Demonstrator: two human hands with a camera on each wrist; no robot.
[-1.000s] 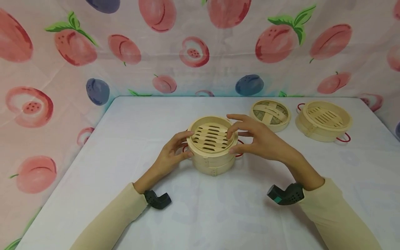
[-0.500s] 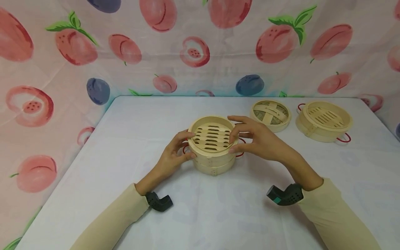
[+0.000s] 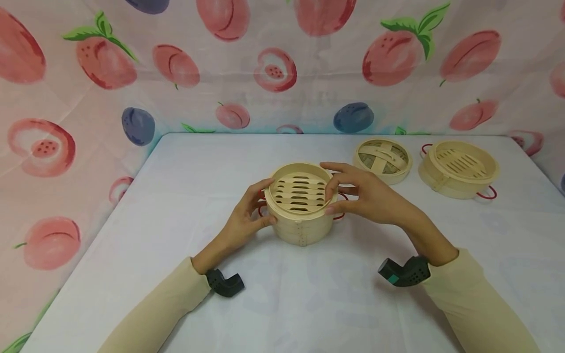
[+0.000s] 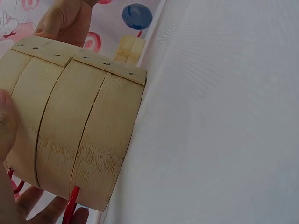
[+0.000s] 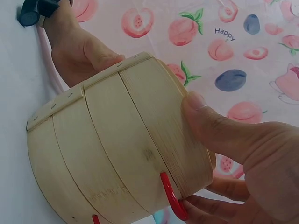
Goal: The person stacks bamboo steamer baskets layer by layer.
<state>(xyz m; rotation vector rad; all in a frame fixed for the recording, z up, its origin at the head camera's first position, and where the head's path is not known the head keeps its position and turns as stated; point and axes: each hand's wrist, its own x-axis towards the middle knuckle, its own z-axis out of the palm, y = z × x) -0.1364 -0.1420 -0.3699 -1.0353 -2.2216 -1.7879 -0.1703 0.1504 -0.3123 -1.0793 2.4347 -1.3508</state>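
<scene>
Two round bamboo steamer baskets stand stacked in the middle of the table, the upper basket point(image 3: 289, 219) on the lower basket point(image 3: 304, 238). Slots run across the upper one's floor. My left hand point(image 3: 243, 215) holds the stack's left side, thumb low in front and index finger at the rim. On the right, my right hand point(image 3: 368, 196) grips the upper basket's rim, with a fingertip over the inside edge and the thumb point(image 5: 210, 123) on the outer wall. Red handles point(image 5: 174, 198) stick out from the sides. In the left wrist view, the overlapped wall seams point(image 4: 81, 58) nearly line up.
Behind to the right lies a woven bamboo lid point(image 3: 383, 159) with a strap handle. Beside it sits another steamer basket point(image 3: 459, 179) with red handles. A fruit-print cloth point(image 3: 273, 44) hangs behind the white table point(image 3: 212, 162).
The upper basket has turned slightly, its front seam moving right to sit above the lower basket's seam. My left index finger has drawn back to the rim. The lid and third basket stay put.
</scene>
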